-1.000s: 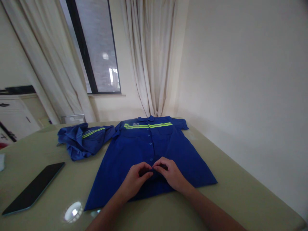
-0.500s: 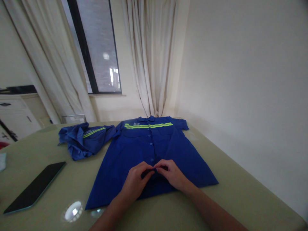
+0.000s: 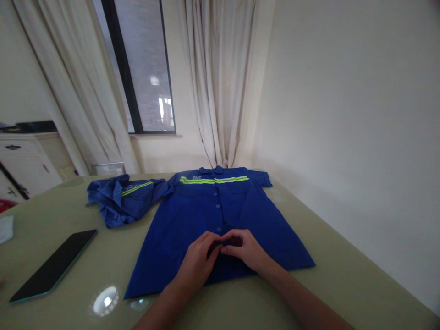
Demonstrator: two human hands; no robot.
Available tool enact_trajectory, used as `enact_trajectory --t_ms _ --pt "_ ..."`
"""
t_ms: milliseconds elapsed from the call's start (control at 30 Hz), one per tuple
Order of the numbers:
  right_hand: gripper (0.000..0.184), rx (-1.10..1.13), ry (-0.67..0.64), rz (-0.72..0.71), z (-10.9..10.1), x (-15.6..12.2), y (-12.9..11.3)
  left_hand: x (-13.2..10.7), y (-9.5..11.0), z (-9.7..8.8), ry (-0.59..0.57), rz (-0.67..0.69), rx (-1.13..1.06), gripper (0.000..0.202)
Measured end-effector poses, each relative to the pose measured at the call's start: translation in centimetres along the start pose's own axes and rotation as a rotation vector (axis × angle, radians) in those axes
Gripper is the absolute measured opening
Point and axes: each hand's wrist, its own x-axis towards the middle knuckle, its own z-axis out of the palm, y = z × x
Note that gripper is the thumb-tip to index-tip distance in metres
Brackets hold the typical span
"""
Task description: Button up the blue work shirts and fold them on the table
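A blue short-sleeved work shirt (image 3: pixel 192 215) lies spread face up, its collar at the far end and two yellow-green stripes across the chest. Buttons run down its front placket. Near the hem, my left hand (image 3: pixel 199 256) pinches the placket between thumb and fingers. My right hand (image 3: pixel 245 247) meets it from the other side, its thumb and fingertips closed on the same bit of cloth. The fingers hide whatever button or buttonhole lies there.
A second blue shirt (image 3: pixel 127 201) lies crumpled to the left, against the sleeve. Nearer stands a flat black tablet-like slab (image 3: pixel 55 263) on the pale green table (image 3: pixel 343 284). White paper or cloth (image 3: pixel 6 229) is at the left edge. A wall (image 3: pixel 360 137) borders the table's right side.
Both hands stay at the same spot on the placket; the fingertips have shifted slightly and the left ones are drawn closer together. The whole view has moved a little.
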Motion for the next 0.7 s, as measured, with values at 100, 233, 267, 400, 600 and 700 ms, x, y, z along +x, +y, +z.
enact_trajectory --t_ms 100,233,267,400,600,700 --pt "0.038 0.033 0.004 -0.007 0.07 0.07 0.09 -0.05 0.18 0.06 -0.028 0.066 0.079 0.023" --pt "0.034 0.053 -0.012 -0.013 0.06 0.03 -0.07 0.05 0.62 -0.13 -0.063 0.095 0.136 0.027" --pt "0.033 0.048 -0.011 -0.014 0.07 -0.01 -0.15 0.09 0.69 -0.19 -0.072 0.087 0.125 0.026" --pt "0.025 0.012 -0.010 -0.027 0.16 -0.20 -0.57 0.16 0.75 -0.29 -0.077 0.067 0.097 0.025" --pt "0.038 -0.044 0.047 -0.050 0.35 -0.32 -0.81 0.08 0.67 -0.24 -0.086 0.069 0.037 0.031" --pt "0.030 -0.042 0.027 -0.040 0.40 -0.27 -0.74 0.18 0.56 -0.28 -0.108 0.044 -0.037 0.031"
